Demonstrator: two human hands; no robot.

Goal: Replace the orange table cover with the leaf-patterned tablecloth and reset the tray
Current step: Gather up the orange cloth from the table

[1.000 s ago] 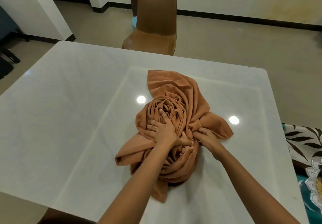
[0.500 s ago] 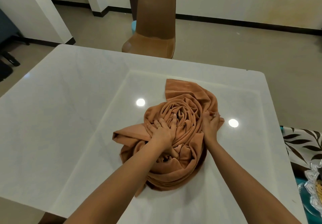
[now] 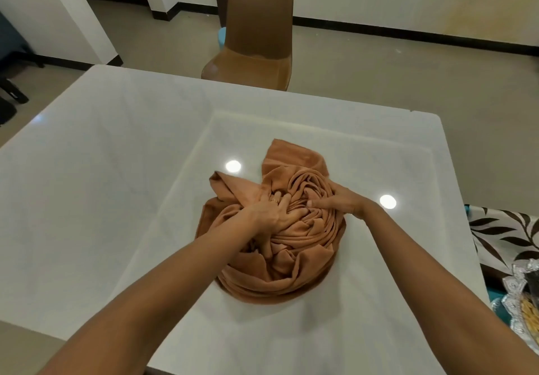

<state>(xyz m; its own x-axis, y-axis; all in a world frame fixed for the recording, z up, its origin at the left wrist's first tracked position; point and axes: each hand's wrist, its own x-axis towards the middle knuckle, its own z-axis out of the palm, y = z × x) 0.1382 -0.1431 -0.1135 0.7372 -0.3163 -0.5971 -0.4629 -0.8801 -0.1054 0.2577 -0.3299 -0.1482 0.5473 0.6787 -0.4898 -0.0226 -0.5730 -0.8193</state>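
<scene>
On table (image 3: 116, 170), chair (image 3: 259, 25) beyond, L hand (image 3: 271, 217) spread on orange cover (image 3: 291, 264), R hand (image 3: 341, 202) gripping

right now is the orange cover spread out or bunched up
Bunched up: the orange cover lies in a swirled heap on the white table.

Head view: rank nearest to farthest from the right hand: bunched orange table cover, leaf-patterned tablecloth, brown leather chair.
1. Bunched orange table cover: gripped by the right hand.
2. Leaf-patterned tablecloth: off the right edge of the white table.
3. Brown leather chair: beyond the far edge.
</scene>
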